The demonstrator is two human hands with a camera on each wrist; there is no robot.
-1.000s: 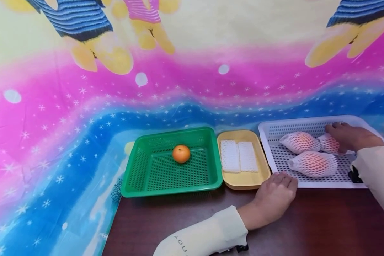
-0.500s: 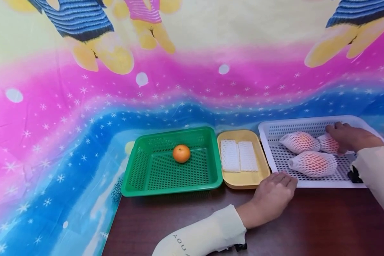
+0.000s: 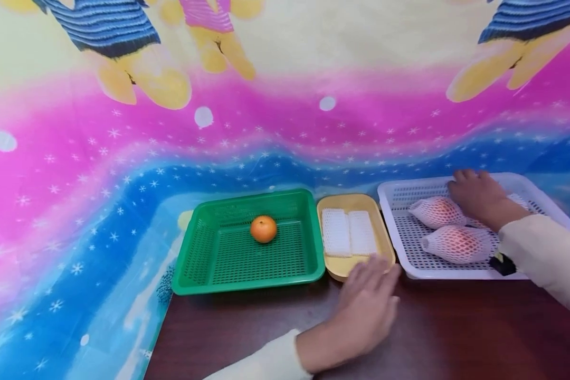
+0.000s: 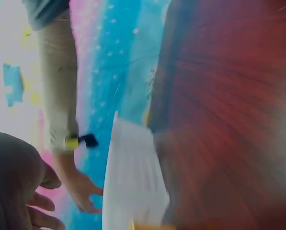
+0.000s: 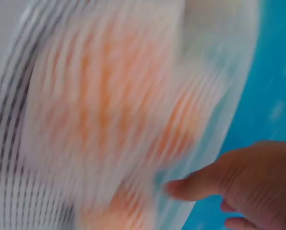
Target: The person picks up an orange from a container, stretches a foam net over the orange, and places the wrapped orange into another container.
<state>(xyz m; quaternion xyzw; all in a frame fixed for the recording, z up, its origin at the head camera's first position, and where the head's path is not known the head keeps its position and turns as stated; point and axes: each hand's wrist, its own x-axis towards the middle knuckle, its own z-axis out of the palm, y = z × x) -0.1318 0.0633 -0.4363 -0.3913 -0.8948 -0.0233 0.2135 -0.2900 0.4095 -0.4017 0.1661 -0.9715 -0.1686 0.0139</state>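
Note:
Inside the white basket (image 3: 408, 268) lie several round fruits in white foam nets; a front netted fruit (image 3: 461, 244) and a back-left netted fruit (image 3: 438, 212) show best. My right hand (image 3: 484, 198) is over the basket, partly hiding another netted fruit. In the right wrist view its thumb is stretched out beside the blurred fruits, and nothing shows in its grasp. My left hand (image 3: 356, 311), fingers extended, is above the table just in front of the yellow tray (image 3: 385, 248). Two flat white foam nets (image 3: 362, 232) lie in that tray.
On the left a green basket (image 3: 247, 285) holds one bare orange fruit (image 3: 263, 229). The dark wooden table (image 3: 437, 327) spreads in front of the containers. A colourful printed cloth (image 3: 285, 116) hangs behind them and along the left side.
My right hand has left the back-right netted fruit and shifted left over the basket. The left hand has pulled away from the basket's corner leftward, its fingers now straightened. The head view shifted slightly.

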